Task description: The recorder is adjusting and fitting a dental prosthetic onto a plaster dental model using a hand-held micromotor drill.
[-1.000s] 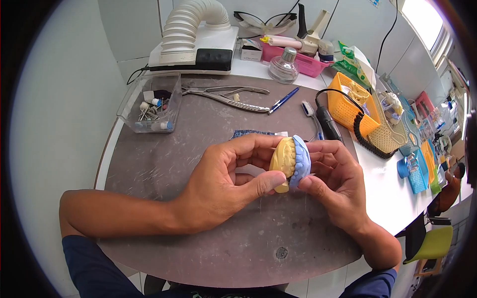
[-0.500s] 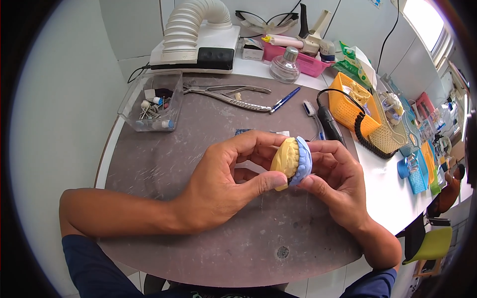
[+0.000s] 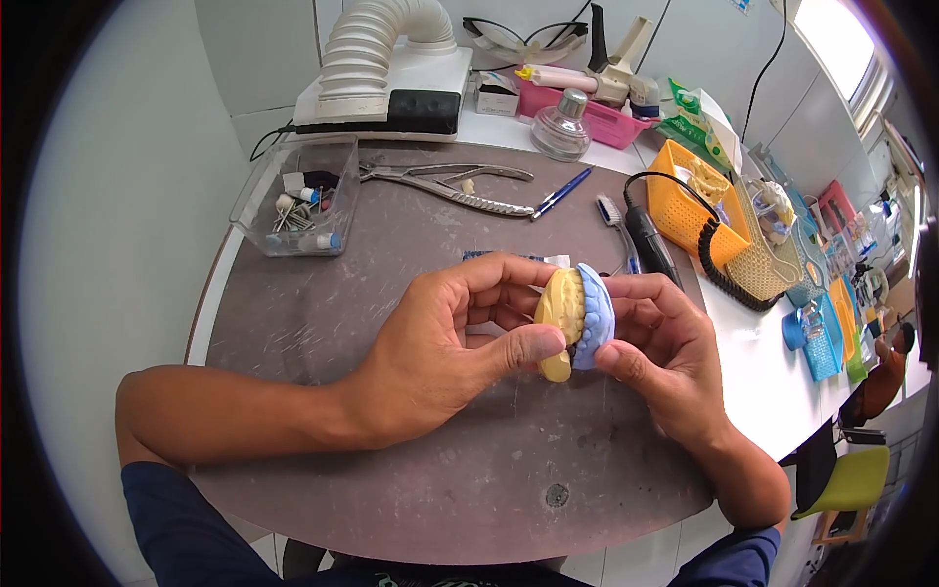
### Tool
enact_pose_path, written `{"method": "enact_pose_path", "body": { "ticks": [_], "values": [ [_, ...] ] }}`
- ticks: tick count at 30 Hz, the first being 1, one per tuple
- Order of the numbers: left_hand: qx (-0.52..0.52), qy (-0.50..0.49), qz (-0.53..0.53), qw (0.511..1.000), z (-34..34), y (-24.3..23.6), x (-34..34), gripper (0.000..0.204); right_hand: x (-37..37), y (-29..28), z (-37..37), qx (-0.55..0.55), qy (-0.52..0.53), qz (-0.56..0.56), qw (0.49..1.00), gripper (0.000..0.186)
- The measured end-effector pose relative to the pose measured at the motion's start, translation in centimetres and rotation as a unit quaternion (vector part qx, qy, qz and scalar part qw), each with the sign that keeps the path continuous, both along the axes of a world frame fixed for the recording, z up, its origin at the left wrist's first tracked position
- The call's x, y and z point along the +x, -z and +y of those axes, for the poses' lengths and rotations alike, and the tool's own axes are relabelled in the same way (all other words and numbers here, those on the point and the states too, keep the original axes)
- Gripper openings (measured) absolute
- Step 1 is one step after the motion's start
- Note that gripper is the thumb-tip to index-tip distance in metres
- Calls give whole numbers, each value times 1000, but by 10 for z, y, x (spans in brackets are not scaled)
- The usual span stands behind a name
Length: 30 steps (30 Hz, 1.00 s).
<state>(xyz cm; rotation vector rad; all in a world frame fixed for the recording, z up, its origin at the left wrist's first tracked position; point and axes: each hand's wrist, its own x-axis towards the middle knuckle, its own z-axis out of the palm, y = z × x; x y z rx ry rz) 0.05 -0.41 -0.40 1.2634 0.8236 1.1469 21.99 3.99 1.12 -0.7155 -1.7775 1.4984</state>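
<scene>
Between my two hands, above the grey-brown work mat (image 3: 391, 499), is a pair of dental models pressed tooth side to tooth side. My left hand (image 3: 460, 342) grips the yellow dental model (image 3: 559, 308), its thumb on the lower front and its fingers behind. On the right of it stands the blue dental model (image 3: 597, 318), held by my right hand (image 3: 665, 352) with the thumb at its lower edge and the index finger at its upper edge. Most of my other fingertips are hidden behind the models.
Farther back lie metal pliers (image 3: 460, 188), a blue pen (image 3: 562, 194), a toothbrush (image 3: 620, 233) and a black handpiece (image 3: 648, 243) with a coiled cord. A clear box of burs (image 3: 303, 240) stands at the left, a yellow basket (image 3: 729, 245) at the right, a glass bottle (image 3: 561, 129) behind.
Both hands have turned the models slightly, so more of the yellow model's lower end and the blue model's outer face shows. My grip stays about the same.
</scene>
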Motion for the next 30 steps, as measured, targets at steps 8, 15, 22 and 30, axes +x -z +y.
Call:
{"method": "enact_pose_path", "body": {
  "ticks": [8,15,22,30],
  "values": [
    [-39,12,-30,999,0,-2,-2,52,-2,-3,-2,-37,2,-22,999,42],
    [-47,10,-29,998,1,-3,0,51,-2,-2,-2,-36,10,-12,999,42],
    [-35,16,-6,999,1,-3,1,47,-1,-2,-2,-5,17,-30,999,42],
    [-54,-7,9,998,1,-6,2,45,0,0,-2,-4,10,-21,1000,44]
  ]
}}
